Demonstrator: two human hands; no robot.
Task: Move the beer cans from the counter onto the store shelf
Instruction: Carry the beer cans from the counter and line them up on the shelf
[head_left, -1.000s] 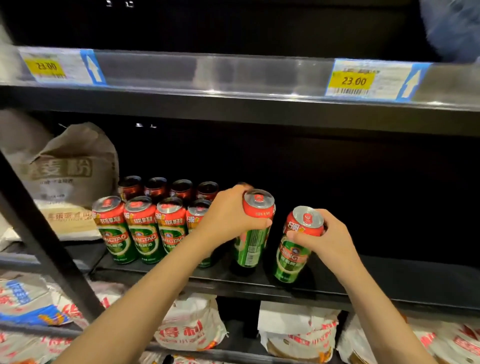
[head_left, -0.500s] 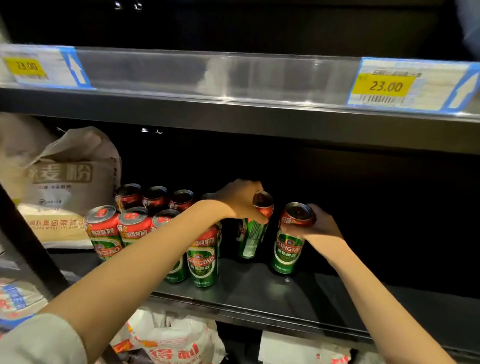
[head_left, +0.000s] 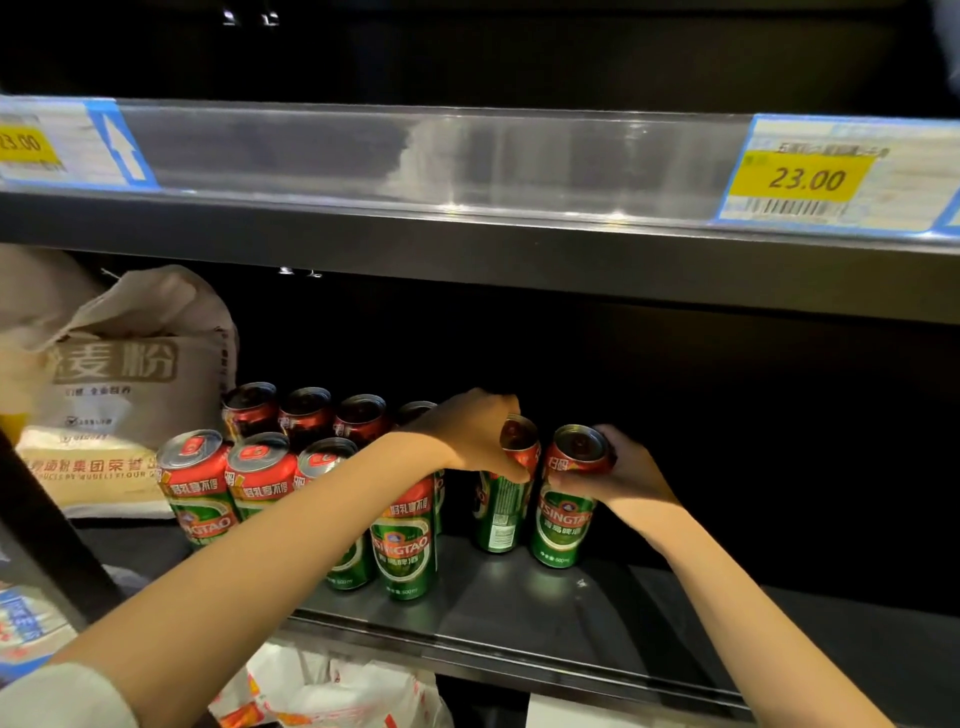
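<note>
Nearest, at the bottom edge: white printed bags (head_left: 332, 691) on the level below, cut off by the frame, lettering too partial to read. A pale sleeve (head_left: 62, 696) at the lower left corner, only its cuff in view.

Above that, the dark shelf (head_left: 519, 597), front lip catching the light. Front row of cans (head_left: 197, 488) standing upright at the left, red tops and green bodies; the third largely hidden behind the left forearm, only its lid and base showing. Front can (head_left: 405, 540) at the row's right end, its top covered by the wrist.

Further in, left hand (head_left: 467, 431) wrapped over the top of a tilted can (head_left: 501, 499), fingers clamped round its rim, base on or just above the shelf, hard to tell which. Just beside it, touching or nearly so, right hand (head_left: 628, 473) curled round the upper part of an upright can (head_left: 563, 512), thumb across the red band, base resting on the shelf.

Behind, back row of cans (head_left: 306, 415) in shadow, the fourth mostly hidden by the left hand.

Far left, paper flour sacks (head_left: 124, 374), partly cut off.

Overhead, upper shelf edge with a price tag (head_left: 800, 176) reading 23.00, small print blurred; a second tag (head_left: 31, 145) at the left, cropped
</note>
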